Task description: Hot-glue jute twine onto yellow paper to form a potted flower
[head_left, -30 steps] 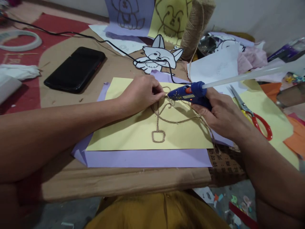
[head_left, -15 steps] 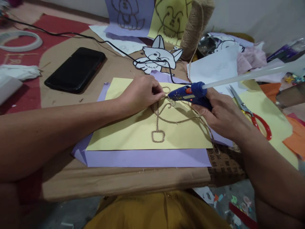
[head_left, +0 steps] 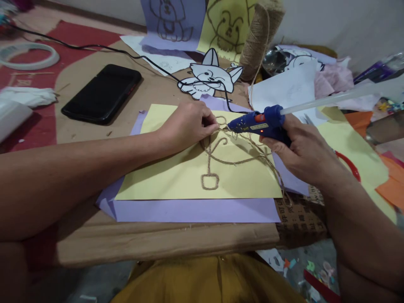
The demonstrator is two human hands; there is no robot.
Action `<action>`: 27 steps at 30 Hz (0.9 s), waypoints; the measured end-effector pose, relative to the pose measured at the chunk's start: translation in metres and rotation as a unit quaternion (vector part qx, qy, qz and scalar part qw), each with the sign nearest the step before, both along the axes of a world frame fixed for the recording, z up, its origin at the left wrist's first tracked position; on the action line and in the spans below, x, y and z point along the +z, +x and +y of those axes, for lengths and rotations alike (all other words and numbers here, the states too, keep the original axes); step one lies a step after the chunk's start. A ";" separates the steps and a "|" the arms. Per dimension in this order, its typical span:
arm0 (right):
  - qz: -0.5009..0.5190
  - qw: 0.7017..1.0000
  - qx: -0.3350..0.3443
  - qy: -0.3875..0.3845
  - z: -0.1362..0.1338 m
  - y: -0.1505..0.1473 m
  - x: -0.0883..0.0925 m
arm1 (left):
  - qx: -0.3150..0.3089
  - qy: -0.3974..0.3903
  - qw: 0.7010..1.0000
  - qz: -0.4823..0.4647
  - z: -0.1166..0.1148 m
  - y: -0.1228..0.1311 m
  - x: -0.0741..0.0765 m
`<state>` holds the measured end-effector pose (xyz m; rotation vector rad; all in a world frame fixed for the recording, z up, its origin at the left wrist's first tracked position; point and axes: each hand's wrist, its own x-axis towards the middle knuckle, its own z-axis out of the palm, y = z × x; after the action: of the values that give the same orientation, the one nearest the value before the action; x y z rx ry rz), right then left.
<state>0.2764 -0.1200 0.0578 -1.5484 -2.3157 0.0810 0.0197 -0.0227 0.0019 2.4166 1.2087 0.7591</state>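
Pinched between the fingertips of my left hand is a strand of twine, held down against a yellow sheet. My right hand grips a blue glue gun, its nozzle close to the twine just right of my left fingertips. A long clear glue stick sticks out of the gun's back. Twine outlines lie on the yellow sheet, among them a small rounded square under a straight stem. Loose twine trails off the sheet's right side. Beneath lies a purple sheet.
A black phone lies at left, near a roll of tape. Behind are a cut-out fox drawing and a twine spool. Red-handled scissors lie partly behind my right hand. The gun's black cord crosses the table.
My right hand has drawn the glue gun slightly to the right, away from my left fingertips, and now covers more of the scissors. My left hand keeps its pinch on the twine.
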 end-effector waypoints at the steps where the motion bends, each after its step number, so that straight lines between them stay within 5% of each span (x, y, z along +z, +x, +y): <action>1: 0.001 1.000 0.001 -0.002 0.000 0.000 0.000 | -0.002 0.001 1.000 -0.001 0.000 0.000 0.000; 14: -0.004 1.000 -0.001 -0.003 0.002 0.003 0.002 | -0.014 -0.004 1.000 -0.009 0.000 0.000 0.000; 19: 0.122 0.992 -0.022 -0.031 0.009 0.014 -0.003 | -0.016 0.001 1.000 0.000 0.001 -0.001 0.000; 22: 0.288 0.950 -0.035 -0.113 0.018 0.021 -0.010 | -0.025 0.011 1.000 -0.007 0.002 -0.002 -0.001; 27: 0.506 0.828 -0.031 -0.241 0.032 0.030 -0.016 | -0.054 0.027 0.998 -0.022 0.002 -0.003 -0.003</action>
<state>0.3069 -0.0879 0.0423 -1.2634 -1.4069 1.2280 0.0169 -0.0211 -0.0011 2.4722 1.0438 0.8174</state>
